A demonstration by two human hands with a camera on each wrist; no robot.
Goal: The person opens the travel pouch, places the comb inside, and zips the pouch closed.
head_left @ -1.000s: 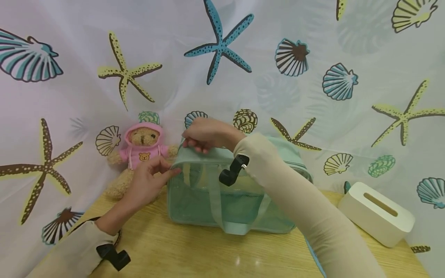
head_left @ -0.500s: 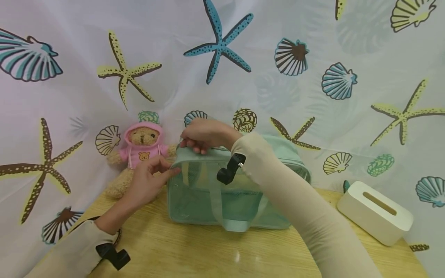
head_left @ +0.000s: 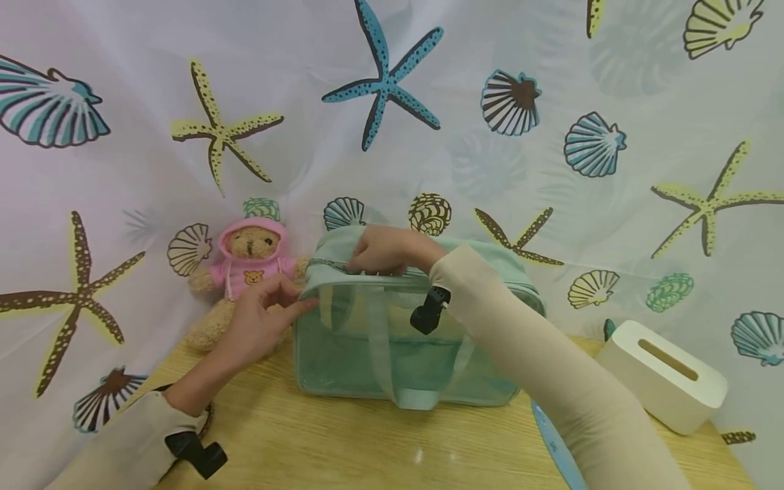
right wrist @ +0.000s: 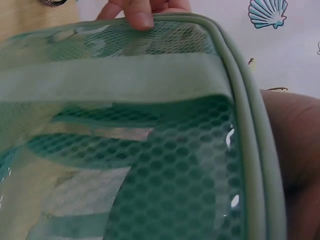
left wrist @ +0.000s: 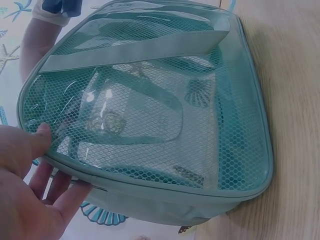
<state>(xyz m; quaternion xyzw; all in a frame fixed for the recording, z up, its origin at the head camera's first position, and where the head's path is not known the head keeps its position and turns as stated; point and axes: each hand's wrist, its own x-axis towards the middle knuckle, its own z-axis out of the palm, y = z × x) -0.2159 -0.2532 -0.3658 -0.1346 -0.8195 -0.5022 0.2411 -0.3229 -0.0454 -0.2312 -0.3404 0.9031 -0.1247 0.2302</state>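
A mint-green travel bag (head_left: pixel 343 367) with clear, mesh-backed sides stands upright on the table. My left hand (head_left: pixel 263 316) grips its upper left corner; in the left wrist view the thumb (left wrist: pixel 42 137) lies on the clear side and the other fingers (left wrist: pixel 70 200) reach behind the piped edge. On top of the bag, my right hand (head_left: pixel 388 250) has its fingers curled at the zipper (head_left: pixel 329 264), whose pull they hide. A stretch of zipper shows to the left of that hand. The bag's strap handle (head_left: pixel 416 399) hangs down in front.
A teddy bear (head_left: pixel 248 275) in a pink hoodie sits left of the bag, behind my left hand. A white tissue box (head_left: pixel 667 374) stands at the right. Part of a blue flat object (head_left: pixel 554 442) shows beside my right forearm. A patterned curtain (head_left: pixel 294 54) hangs behind the table (head_left: pixel 343 442).
My right hand has moved right along the bag's top from its left end, uncovering a length of zipper. The left hand keeps its grip on the corner.
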